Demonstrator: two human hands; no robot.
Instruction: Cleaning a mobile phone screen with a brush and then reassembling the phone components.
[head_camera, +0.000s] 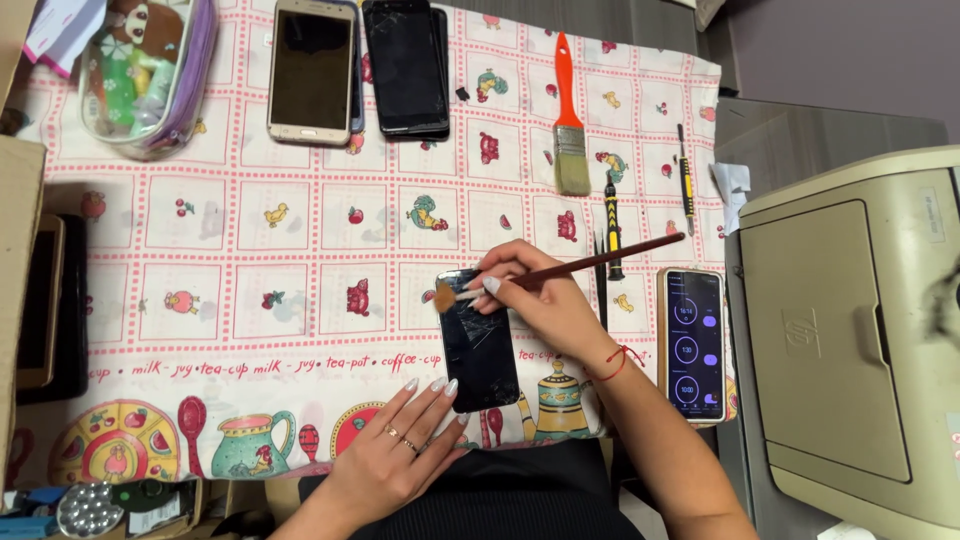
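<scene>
While the desk (300, 250) under its patterned cloth carries everything, the cracked dark phone (478, 345) lies flat near its front edge: stiff, slick and probably fragile, so best held by its side edges. The left hand (395, 450) lies open, fingertips steadying the phone's lower corner. The right hand (545, 305) pinches a slim, light brush (560, 268) low on its handle, bristles at the phone's top corner

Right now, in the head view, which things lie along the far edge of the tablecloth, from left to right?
Clear pouch → gold phone → black phone → orange-handled brush → thin screwdriver.
</scene>
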